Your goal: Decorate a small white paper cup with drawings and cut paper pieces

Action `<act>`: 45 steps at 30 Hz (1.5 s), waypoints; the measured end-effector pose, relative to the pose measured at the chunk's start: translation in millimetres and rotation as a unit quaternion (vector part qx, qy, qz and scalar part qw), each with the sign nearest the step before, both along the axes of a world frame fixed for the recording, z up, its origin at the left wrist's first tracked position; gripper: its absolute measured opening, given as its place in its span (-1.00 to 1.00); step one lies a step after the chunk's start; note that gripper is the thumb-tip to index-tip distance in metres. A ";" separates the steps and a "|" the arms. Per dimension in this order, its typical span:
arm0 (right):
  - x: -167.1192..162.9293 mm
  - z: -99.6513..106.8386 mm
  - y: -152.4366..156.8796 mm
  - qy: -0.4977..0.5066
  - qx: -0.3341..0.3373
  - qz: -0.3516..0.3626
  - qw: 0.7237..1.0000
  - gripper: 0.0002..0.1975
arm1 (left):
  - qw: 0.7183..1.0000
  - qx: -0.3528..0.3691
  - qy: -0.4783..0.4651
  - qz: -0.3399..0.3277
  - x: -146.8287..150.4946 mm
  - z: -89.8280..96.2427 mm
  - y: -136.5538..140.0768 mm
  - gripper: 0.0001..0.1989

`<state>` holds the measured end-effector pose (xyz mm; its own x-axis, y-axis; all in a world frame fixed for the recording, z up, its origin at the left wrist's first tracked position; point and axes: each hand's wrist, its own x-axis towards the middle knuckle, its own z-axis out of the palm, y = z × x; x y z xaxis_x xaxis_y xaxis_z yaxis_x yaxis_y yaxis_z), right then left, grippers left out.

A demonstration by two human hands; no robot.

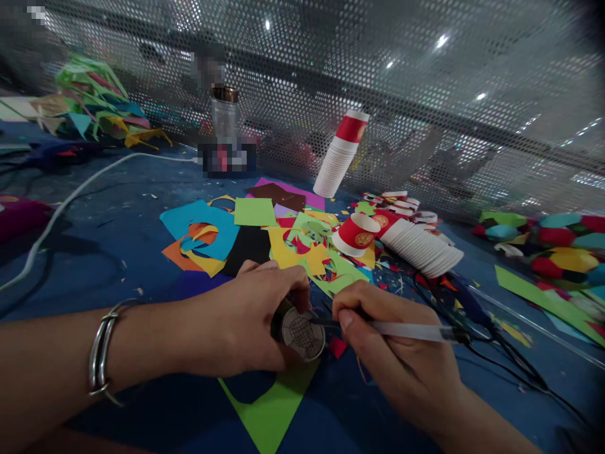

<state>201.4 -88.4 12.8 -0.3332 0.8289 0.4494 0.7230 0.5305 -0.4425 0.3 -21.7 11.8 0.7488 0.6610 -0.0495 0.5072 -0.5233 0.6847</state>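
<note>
My left hand (250,321) is closed around the side of a short round object (303,334). Its pale circular end faces right and bears a grid of dark lines; the rest is hidden by my fingers. Between the fingers and thumb of my right hand (392,353) is a pen (411,330) with a clear barrel, its dark tip at that circular end. I cannot tell whether the tip touches. Below my left hand lies a green paper sheet (274,410) with a curved cut-out, and a small red paper scrap (337,347) is beside the round object.
Coloured paper cut-outs (217,227) spread beyond my hands. A red-and-white paper cup (357,234) stands near a fallen stack of cups (420,246); another stack (335,164) leans upright behind. A white cable (80,189) crosses the left side, dark cables (515,359) the right. Perforated metal panel (425,82) borders the back.
</note>
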 end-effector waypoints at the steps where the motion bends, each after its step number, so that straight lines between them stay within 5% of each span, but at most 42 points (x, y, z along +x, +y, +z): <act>1: 0.0 0.2 0.2 -0.001 0.001 0.000 1.000 -0.80 | 1.000 -0.008 0.011 -0.001 0.3 2.6 0.0 -0.66; 8: -0.6 1.9 3.1 -0.022 0.024 -0.016 0.999 -0.78 | 0.998 -0.034 0.058 -0.011 0.4 12.2 -0.4 -0.71; 21: -1.6 -0.3 0.8 -0.004 0.013 -0.002 1.000 -0.78 | 0.999 0.001 0.034 -0.029 0.6 -1.7 3.8 -0.80; 45: -0.3 0.0 1.7 -0.024 0.033 -0.019 0.999 -0.80 | 0.999 0.011 0.041 -0.023 -0.5 -2.3 3.6 -0.70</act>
<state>201.1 -86.7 12.9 -0.3246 0.8103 0.4878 0.7630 0.5291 -0.3713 -0.2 -18.1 9.5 0.7726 0.6274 -0.0972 0.5357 -0.5622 0.6300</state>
